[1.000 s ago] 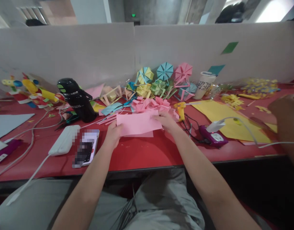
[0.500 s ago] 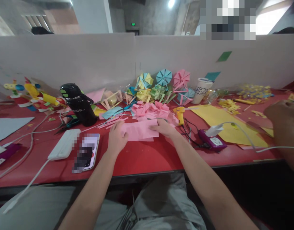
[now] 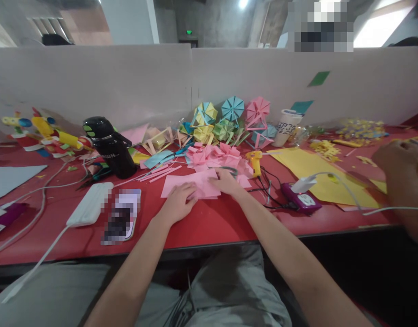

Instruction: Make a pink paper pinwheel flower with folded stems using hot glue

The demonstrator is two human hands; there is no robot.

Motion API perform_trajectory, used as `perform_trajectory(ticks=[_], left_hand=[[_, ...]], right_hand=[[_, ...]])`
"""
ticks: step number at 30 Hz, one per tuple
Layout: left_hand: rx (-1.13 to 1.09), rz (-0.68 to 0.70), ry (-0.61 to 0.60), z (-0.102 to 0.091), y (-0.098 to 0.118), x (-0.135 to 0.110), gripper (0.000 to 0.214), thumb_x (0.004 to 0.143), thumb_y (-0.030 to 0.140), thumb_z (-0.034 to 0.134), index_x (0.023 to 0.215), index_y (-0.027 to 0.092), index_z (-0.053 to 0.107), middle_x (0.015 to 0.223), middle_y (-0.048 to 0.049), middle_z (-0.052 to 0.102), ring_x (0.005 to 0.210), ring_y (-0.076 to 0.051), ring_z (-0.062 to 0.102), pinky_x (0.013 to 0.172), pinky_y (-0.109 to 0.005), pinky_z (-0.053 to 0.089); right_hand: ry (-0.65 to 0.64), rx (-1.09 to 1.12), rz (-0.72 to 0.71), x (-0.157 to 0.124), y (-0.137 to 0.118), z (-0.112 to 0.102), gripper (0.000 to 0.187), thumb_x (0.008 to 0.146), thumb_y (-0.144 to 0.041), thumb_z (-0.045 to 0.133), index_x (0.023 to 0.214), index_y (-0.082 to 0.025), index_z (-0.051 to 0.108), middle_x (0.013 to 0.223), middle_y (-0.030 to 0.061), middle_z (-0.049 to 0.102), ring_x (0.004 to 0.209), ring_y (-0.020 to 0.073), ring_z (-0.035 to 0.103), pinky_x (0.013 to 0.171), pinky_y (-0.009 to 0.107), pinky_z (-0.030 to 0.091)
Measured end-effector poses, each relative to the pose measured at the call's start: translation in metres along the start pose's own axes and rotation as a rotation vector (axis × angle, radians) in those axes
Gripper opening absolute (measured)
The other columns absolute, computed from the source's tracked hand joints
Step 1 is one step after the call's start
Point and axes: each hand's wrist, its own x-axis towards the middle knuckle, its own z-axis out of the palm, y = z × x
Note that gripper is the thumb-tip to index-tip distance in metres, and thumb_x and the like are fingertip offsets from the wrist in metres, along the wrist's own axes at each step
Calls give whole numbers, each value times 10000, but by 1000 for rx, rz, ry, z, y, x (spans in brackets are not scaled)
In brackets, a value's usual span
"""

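A long red table (image 3: 212, 222) runs from left to right, backed at the far side by a white partition (image 3: 127, 86). A big yellow sheet (image 3: 311, 170) lies flat on the right part of the table. Near the middle, just in front of the person, a pink sheet of paper (image 3: 181, 185) lies flat on the red top.

The left hand (image 3: 178, 202) rests on the near edge of the pink sheet, its fingers stretched out and spread, pressing down and gripping nothing. The right hand (image 3: 226, 181) lies on the sheet's right end, fingers low against the paper; whether they pinch the edge cannot be told.

A black bottle (image 3: 110, 147) stands to the far left of the sheet. A cluster of paper pinwheels (image 3: 229, 113) in yellow, blue, green and pink stands against the partition, and a heap of folded pink pieces (image 3: 212, 156) lies just beyond the sheet.

Left of the sheet lie a white charger (image 3: 90, 204) and a phone (image 3: 122, 217), side by side. To the right are a white cup (image 3: 286, 127), a purple box (image 3: 301, 200) and a yellow glue gun (image 3: 255, 161). Another person's hand (image 3: 396, 159) shows at the far right edge.
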Motion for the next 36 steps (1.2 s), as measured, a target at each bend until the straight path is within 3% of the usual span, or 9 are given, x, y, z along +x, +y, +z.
perform_trajectory(ticks=[6,11,18,23,31,34,36], left_hand=[[-56,-19,68,-1,1,0,516,854,316,653,1366,267,627,1513,-102,561,1459,-308,450,1236,-578,272],[-53,6,71,0,0,3,376,912,231,533,1240,227,717,1423,-110,640,1388,-291,538,1204,-546,353],[-41,16,78,0,0,5,348,909,165,501,1124,213,770,1271,-97,735,1232,-288,662,1115,-489,469],[-39,20,124,0,0,4,319,915,182,517,1103,198,775,1226,-111,751,1182,-307,685,1085,-494,494],[151,-111,144,-10,13,2,263,906,172,511,1031,188,741,1170,-107,764,1101,-288,711,995,-432,543],[169,-154,139,-13,19,1,204,860,164,540,935,182,728,1178,-112,758,1086,-304,714,962,-442,558],[138,-123,127,-12,20,1,236,823,143,556,986,168,725,1230,-118,740,1118,-303,703,984,-442,554]], right_hand=[[-26,157,56,0,2,2,255,684,-285,625,901,-168,689,783,19,704,684,161,613,637,274,490],[-67,144,13,-1,3,3,342,657,-321,726,960,-166,702,854,35,722,734,167,619,697,293,504],[20,112,15,2,8,2,497,670,-243,699,1161,-173,658,872,30,698,790,186,638,720,316,524],[67,78,2,4,13,3,489,724,-237,645,1207,-160,647,811,16,668,770,175,636,750,324,535],[148,71,-4,10,20,-3,354,823,-210,604,1174,-183,641,1015,101,752,917,197,714,896,395,567],[234,-73,-36,10,22,-12,303,881,-168,496,1143,-177,648,1050,113,758,928,194,730,891,388,581],[283,-178,-47,9,22,-18,308,890,-138,459,1119,-177,661,1094,122,752,997,203,728,917,387,576]])
